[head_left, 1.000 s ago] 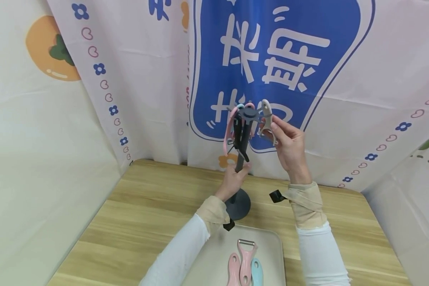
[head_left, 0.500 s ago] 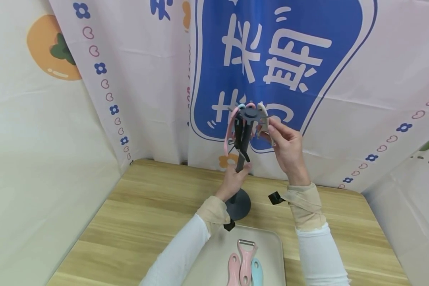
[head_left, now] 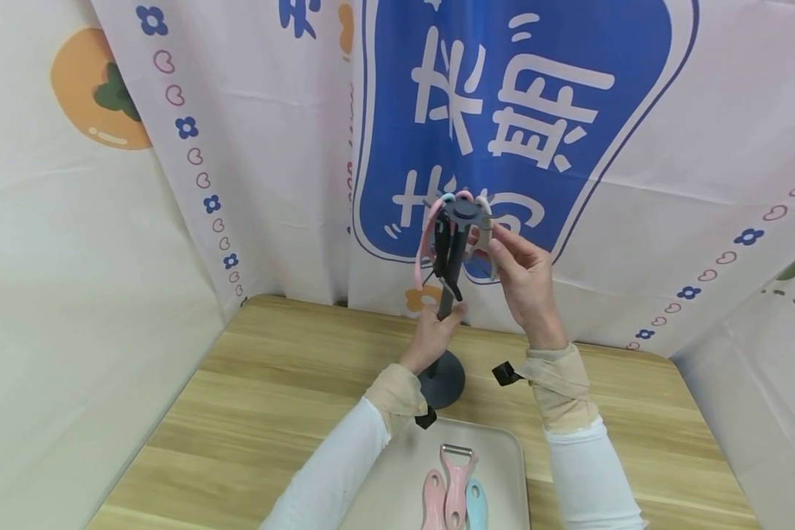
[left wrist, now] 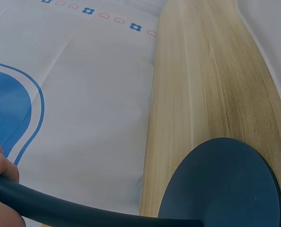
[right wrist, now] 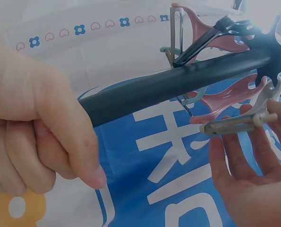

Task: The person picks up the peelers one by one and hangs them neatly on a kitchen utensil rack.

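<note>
A dark stand [head_left: 447, 300] with a round base [head_left: 447, 386] and a hooked top is upright at the table's back. My left hand [head_left: 430, 335] grips its pole below the hooks. With my right hand [head_left: 531, 283] I hold a whitish peeler [right wrist: 234, 126], fingers and thumb at its sides, its handle end at a right-hand hook of the top. Whether the hook passes fully through the handle hole is unclear. Beside it hang a pink peeler [head_left: 424, 246], a black peeler [head_left: 441, 243], another pink peeler [right wrist: 234, 97] and a light-blue one [right wrist: 197, 96], partly hidden.
In front of the stand lies a beige tray [head_left: 397, 460]. On it are a pink peeler [head_left: 457, 486] with its metal blade showing, a pink handle [head_left: 433, 497] and a light-blue handle [head_left: 477, 504]. A printed curtain [head_left: 291, 184] hangs close behind the wooden table [head_left: 252, 412].
My right hand has moved left with the whitish peeler, bringing its handle end from the hook's outer part closer to the stand's centre. My left hand stays on the pole.
</note>
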Available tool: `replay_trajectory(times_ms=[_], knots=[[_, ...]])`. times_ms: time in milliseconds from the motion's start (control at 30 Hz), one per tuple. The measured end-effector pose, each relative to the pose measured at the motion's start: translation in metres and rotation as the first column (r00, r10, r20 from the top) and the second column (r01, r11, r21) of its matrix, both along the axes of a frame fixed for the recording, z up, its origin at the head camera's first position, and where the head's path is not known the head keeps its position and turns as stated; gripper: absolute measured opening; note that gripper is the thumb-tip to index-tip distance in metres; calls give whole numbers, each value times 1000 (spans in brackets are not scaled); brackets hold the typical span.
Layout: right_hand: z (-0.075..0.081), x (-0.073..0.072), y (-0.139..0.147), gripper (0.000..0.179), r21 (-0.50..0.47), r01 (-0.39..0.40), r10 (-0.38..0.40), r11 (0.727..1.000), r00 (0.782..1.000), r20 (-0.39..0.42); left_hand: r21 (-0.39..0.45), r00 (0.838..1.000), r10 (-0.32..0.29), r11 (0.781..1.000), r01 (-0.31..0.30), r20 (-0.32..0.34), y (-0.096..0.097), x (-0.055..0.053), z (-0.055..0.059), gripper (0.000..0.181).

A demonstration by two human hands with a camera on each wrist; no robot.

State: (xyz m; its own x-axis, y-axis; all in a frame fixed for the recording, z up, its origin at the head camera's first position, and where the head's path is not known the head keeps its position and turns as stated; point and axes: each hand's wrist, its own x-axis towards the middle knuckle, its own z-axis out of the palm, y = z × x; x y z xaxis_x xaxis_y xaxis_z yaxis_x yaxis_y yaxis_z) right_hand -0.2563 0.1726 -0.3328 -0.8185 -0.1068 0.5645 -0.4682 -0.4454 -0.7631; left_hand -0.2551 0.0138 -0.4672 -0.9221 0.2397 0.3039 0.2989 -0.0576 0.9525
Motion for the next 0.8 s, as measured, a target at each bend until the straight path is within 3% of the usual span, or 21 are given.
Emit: replay_trajectory(times_ms=[500,667,800], knots=[[-7,2,3,27,21,38,-38,999,999,-4,5,1000,1,1000,-1,-22,2,0,0,60],[-11,11,7,21,49,112,-115,993,992,56,18,1000,-3,1000,3,-17,2,-1,0,60],[-26,22,12,17,110,168,-183,980,972,145,18,1000,0,1000,0,2,3,-1,-2,60]])
